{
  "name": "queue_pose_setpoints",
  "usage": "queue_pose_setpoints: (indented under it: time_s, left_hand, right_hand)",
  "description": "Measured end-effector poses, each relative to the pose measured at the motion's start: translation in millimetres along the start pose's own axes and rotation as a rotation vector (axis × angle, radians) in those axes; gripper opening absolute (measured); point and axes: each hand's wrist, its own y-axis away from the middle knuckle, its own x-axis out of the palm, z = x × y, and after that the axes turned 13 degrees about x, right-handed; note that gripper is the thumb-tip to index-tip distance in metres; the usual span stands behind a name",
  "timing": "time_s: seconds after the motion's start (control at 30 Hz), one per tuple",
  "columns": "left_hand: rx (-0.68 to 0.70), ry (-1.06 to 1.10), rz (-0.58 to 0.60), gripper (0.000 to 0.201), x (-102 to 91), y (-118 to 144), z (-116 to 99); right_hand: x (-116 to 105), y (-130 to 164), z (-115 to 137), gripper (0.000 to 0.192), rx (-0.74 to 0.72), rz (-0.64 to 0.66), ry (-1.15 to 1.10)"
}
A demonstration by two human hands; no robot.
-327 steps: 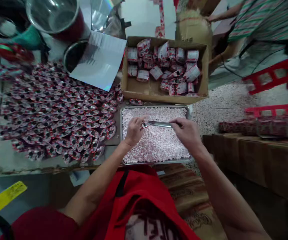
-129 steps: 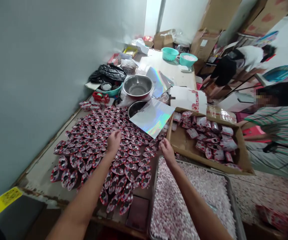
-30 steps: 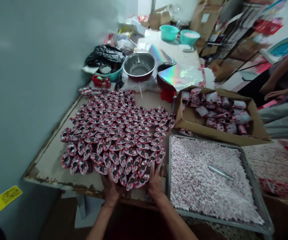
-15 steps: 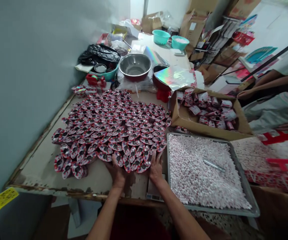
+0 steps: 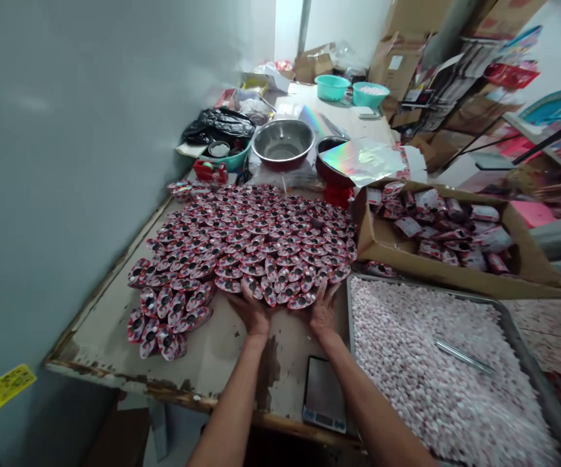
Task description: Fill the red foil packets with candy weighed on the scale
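Both hands press flat, fingers spread, against the near edge of the spread of red packets.

Left hand (image 5: 252, 313) and right hand (image 5: 322, 311) lie side by side on the worktop (image 5: 222, 353), palms down and gripping nothing, their fingertips touching the nearest red packets (image 5: 255, 246), which cover the middle of the worktop in an overlapping layer that runs toward its far edge. Just behind the right wrist, at the near edge, lies a small digital scale (image 5: 323, 395). At the worktop's right edge sits a metal tray (image 5: 528, 344) full of small pink-white pellets, with a metal scoop (image 5: 465, 358) resting on them. Beyond the tray stands a cardboard box (image 5: 406, 256) holding filled packets. Near the far edge stand a steel bowl (image 5: 283, 140) and a holographic sheet (image 5: 365, 157).
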Motion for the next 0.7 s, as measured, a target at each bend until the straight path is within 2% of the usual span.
queue_pose_setpoints:
  time_s: [0.13,0.23,0.33,0.43,0.53,0.6,0.7]
  left_hand:
    - [0.005,-0.011,-0.005,0.136,14.3,-24.7,-3.6]
    - [-0.006,0.032,0.008,0.138,13.0,-28.6,-3.9]
    - [-0.047,0.116,0.072,0.135,-2.1,-13.2,-3.3]
    - [-0.132,0.128,0.158,0.117,-24.6,14.1,-5.0]
    - [-0.235,0.083,0.201,0.07,-42.2,33.8,-9.7]
    - [-0.292,0.038,0.202,0.045,-48.4,35.8,-13.9]
    - [-0.332,-0.016,0.185,0.03,-53.4,23.7,-22.2]
  right_hand:
    - [0.3,-31.3,16.0,0.15,0.059,0.016,-0.116]
    - [-10.9,-41.4,28.2,0.143,0.114,0.066,-0.146]
    - [-38.8,-29.7,36.8,0.133,0.153,0.16,-0.143]
    - [-82.8,3.2,29.5,0.12,0.014,0.237,-0.195]
    - [-138.4,44.5,-8.6,0.089,-0.168,0.204,-0.296]
    - [-177.2,69.4,-52.2,0.072,-0.161,0.132,-0.318]
    - [-228.0,97.7,-125.1,0.052,-0.097,0.017,-0.284]
